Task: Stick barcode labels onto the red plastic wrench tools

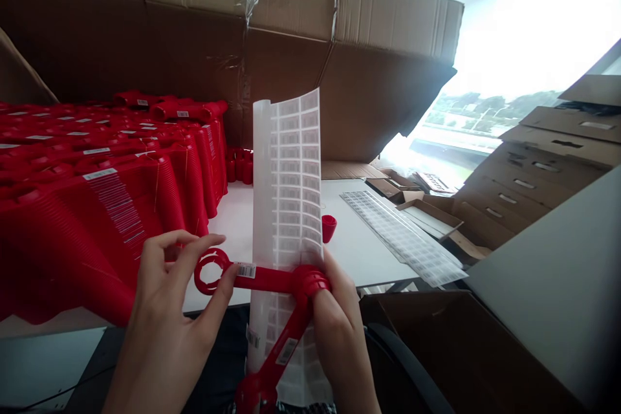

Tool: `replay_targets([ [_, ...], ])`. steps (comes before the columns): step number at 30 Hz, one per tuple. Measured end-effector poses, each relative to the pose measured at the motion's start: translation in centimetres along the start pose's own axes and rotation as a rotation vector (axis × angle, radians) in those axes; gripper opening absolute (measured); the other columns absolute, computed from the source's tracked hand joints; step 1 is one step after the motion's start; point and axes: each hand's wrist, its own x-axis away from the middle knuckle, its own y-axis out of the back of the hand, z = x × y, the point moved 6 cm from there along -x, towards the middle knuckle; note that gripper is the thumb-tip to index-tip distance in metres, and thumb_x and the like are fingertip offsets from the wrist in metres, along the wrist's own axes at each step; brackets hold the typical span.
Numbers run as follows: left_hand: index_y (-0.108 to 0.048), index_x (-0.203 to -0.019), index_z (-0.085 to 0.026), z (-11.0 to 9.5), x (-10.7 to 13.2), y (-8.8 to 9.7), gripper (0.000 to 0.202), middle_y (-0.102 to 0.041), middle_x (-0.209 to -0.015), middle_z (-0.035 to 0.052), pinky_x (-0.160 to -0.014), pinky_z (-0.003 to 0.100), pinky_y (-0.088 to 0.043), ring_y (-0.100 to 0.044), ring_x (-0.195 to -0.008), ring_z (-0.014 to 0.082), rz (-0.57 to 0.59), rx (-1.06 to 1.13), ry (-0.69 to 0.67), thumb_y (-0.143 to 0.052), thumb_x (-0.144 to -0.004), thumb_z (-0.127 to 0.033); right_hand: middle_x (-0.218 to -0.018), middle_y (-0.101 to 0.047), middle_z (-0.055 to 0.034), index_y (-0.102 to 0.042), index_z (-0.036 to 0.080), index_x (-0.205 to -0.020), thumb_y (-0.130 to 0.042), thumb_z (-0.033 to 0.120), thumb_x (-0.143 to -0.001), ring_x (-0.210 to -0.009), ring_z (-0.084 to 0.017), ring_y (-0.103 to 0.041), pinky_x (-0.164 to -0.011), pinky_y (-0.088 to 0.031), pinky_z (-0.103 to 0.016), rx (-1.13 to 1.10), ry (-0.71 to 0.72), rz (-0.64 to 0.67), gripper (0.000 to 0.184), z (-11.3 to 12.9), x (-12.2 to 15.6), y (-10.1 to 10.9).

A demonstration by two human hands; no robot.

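My left hand (165, 297) pinches the ring end of a red plastic piece (264, 278) that carries a small white barcode label. My right hand (337, 320) grips the round cap end of that piece together with a tall white sheet of barcode stickers (291, 187), which stands upright and curls backward at the top. A second red plastic piece (274, 362), also labelled, slants down from under my right hand toward my lap. Both hands are closed.
Stacks of red labelled plastic parts (97, 187) fill the left of the white table (359, 239). A small red cap (328, 228) and another sticker sheet (402, 236) lie on it. Large cardboard boxes (291, 45) stand behind; flat cartons (548, 162) and an open box (460, 349) are on the right.
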Motion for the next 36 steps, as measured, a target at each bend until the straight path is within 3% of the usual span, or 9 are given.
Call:
replay_targets([
  [3, -0.069, -0.112, -0.037, -0.3, 0.0, -0.5, 0.022, -0.05, -0.12, 0.0035, -0.092, 0.049, -0.049, -0.055, -0.111, 0.0298, 0.074, -0.053, -0.119, -0.061, -0.097, -0.049, -0.078, -0.054, 0.0012, -0.05, 0.025, -0.081, -0.046, 0.022, -0.086, -0.071, -0.018, -0.044, -0.064, -0.04, -0.031, 0.003, -0.007, -0.011, 0.007, 0.4, 0.2, 0.0],
  [6, -0.071, -0.106, -0.036, -0.4, 0.1, -0.4, 0.017, -0.052, -0.118, 0.0025, -0.091, 0.046, -0.046, -0.054, -0.105, 0.0274, 0.061, -0.053, -0.188, -0.061, -0.098, -0.047, -0.071, -0.048, 0.0031, -0.045, 0.025, -0.077, -0.045, 0.021, -0.087, -0.065, -0.016, -0.039, -0.058, -0.036, -0.03, 0.014, 0.009, -0.011, 0.011, 0.7, 0.2, 0.0],
  [14, -0.069, -0.095, -0.033, -0.9, 0.1, -0.4, 0.005, -0.061, -0.105, -0.0037, -0.085, 0.027, -0.048, -0.063, -0.097, 0.0158, 0.031, 0.049, -0.198, -0.065, -0.097, -0.03, -0.07, -0.054, 0.0027, -0.047, 0.024, -0.08, -0.04, 0.016, -0.086, -0.061, -0.015, -0.044, -0.053, -0.037, -0.029, 0.201, 0.111, -0.036, 0.012, -0.3, -0.1, 0.0],
  [17, -0.069, -0.092, -0.033, -0.7, 0.2, -0.7, 0.006, -0.068, -0.102, -0.006, -0.083, 0.024, -0.05, -0.067, -0.095, 0.0149, 0.093, 0.084, -0.086, -0.065, -0.096, -0.033, -0.07, -0.053, 0.0031, -0.045, 0.024, -0.08, -0.039, 0.016, -0.086, -0.06, -0.015, -0.044, -0.052, -0.036, -0.029, 0.234, 0.126, -0.042, 0.012, -0.6, -0.2, -0.1],
  [22, -0.072, -0.096, -0.034, 1.3, 0.3, 0.0, 0.022, -0.078, -0.099, -0.0046, -0.069, 0.02, -0.059, -0.074, -0.091, 0.0186, 0.09, 0.194, 0.276, -0.067, -0.09, -0.055, -0.069, -0.053, 0.0028, -0.047, 0.025, -0.08, -0.037, 0.017, -0.086, -0.061, -0.015, -0.045, -0.053, -0.037, -0.03, 0.243, 0.118, -0.047, 0.013, -0.8, -0.9, 0.4],
  [25, -0.073, -0.094, -0.032, 2.2, 0.1, 0.4, 0.03, -0.079, -0.098, -0.0031, -0.072, 0.02, -0.062, -0.075, -0.09, 0.0195, 0.084, 0.212, 0.348, -0.069, -0.086, -0.061, -0.07, -0.055, 0.0025, -0.049, 0.024, -0.082, -0.037, 0.018, -0.086, -0.061, -0.016, -0.046, -0.053, -0.037, -0.03, 0.248, 0.107, -0.074, 0.014, -0.8, -1.3, 1.1],
  [30, -0.073, -0.103, -0.035, 1.8, 0.2, 0.1, 0.027, -0.079, -0.105, -0.0033, -0.075, 0.02, -0.063, -0.075, -0.1, 0.0202, 0.148, 0.302, 0.277, -0.071, -0.086, -0.057, -0.069, -0.053, 0.0029, -0.048, 0.024, -0.079, -0.038, 0.017, -0.085, -0.06, -0.015, -0.044, -0.052, -0.036, -0.029, 0.235, 0.111, -0.07, 0.014, -0.4, -1.1, 1.3],
  [34, -0.072, -0.093, -0.035, 0.1, 0.4, 0.0, 0.016, -0.066, -0.136, -0.005, -0.091, 0.026, -0.061, -0.067, -0.121, 0.0225, 0.162, 0.271, 0.105, -0.066, -0.092, -0.049, -0.07, -0.056, 0.0025, -0.052, 0.023, -0.083, -0.037, 0.016, -0.088, -0.06, -0.015, -0.046, -0.052, -0.037, -0.029, 0.212, 0.088, -0.027, 0.017, -0.2, -0.7, 0.7],
  [36, -0.071, -0.086, -0.032, -0.4, 0.4, 0.2, 0.019, -0.065, -0.134, -0.0027, -0.089, 0.026, -0.061, -0.066, -0.121, 0.024, 0.149, 0.252, 0.059, -0.066, -0.091, -0.049, -0.072, -0.058, 0.0014, -0.052, 0.023, -0.082, -0.038, 0.016, -0.089, -0.062, -0.015, -0.048, -0.053, -0.038, -0.029, 0.222, 0.09, -0.026, 0.017, -0.1, -0.6, 0.6],
])
